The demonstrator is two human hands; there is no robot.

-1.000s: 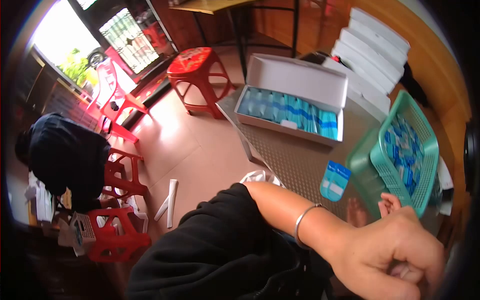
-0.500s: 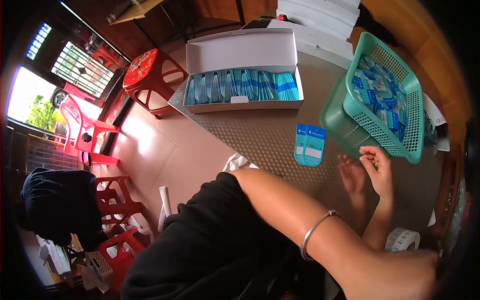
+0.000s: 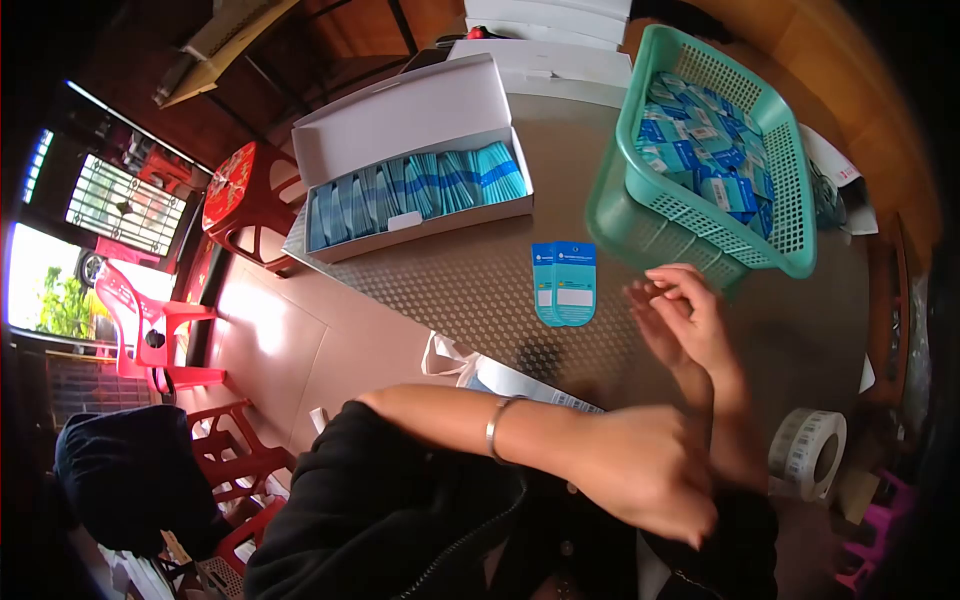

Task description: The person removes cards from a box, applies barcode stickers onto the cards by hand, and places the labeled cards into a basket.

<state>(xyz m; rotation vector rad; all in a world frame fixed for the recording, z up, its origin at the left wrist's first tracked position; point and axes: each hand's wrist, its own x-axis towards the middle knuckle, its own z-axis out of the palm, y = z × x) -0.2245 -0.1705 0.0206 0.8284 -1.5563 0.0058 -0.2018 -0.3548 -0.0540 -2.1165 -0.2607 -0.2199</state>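
My right hand (image 3: 692, 312) is above the grey table beside the green basket (image 3: 800, 190), thumb and fingertips drawn together; anything between them is too small to tell. Crossing in front of my body, my left hand (image 3: 640, 475) shows its back, fingers curled under and what they hold hidden. Two overlapping blue cards (image 3: 574, 285) lie on the table left of my right hand. Rows of similar blue packets (image 3: 430, 188) stand in an open white box (image 3: 400, 100). Many small blue packets (image 3: 700, 150) fill the basket. A roll of printed labels (image 3: 800, 455) is at the right.
White boxes (image 3: 545, 65) sit at the table's back edge. Below left, a person in dark clothing (image 3: 130, 480) bends near red stools (image 3: 235, 445). Another red stool (image 3: 240, 190) and a pink chair (image 3: 145, 320) stand farther off. A white bag (image 3: 447, 360) hangs by the near table edge.
The view has swung, so the box, basket and cards appear farther left. My left hand has moved back from the far right toward my body. The label roll has come into view.
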